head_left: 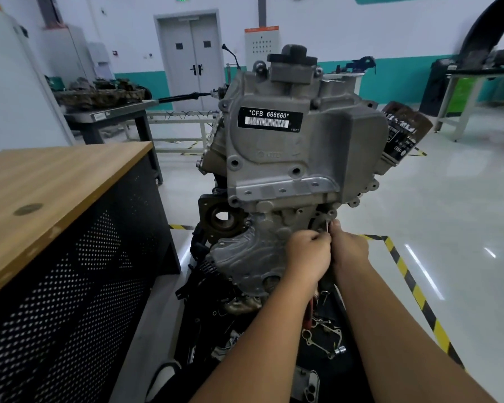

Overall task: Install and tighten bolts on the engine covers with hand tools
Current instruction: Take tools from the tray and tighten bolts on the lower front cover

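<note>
A grey aluminium engine (285, 146) stands upright on a stand in front of me, with a black barcode label reading CFB 666660 on its upper cover. Both hands meet at the lower right edge of the lower cover (245, 257). My left hand (310, 253) is curled around the end of a thin metal tool (327, 226). My right hand (348, 251) grips the same tool from the right, thumb up beside its shaft. The tool's tip sits at a bolt hole near the cover's flange; the bolt itself is hidden by the fingers.
A wooden-topped bench (50, 193) with a perforated black front stands to the left. Loose gaskets, a socket (340, 349) and a red-handled tool (309, 314) lie on the black stand tray below the engine. Yellow-black floor tape (410, 286) runs on the right.
</note>
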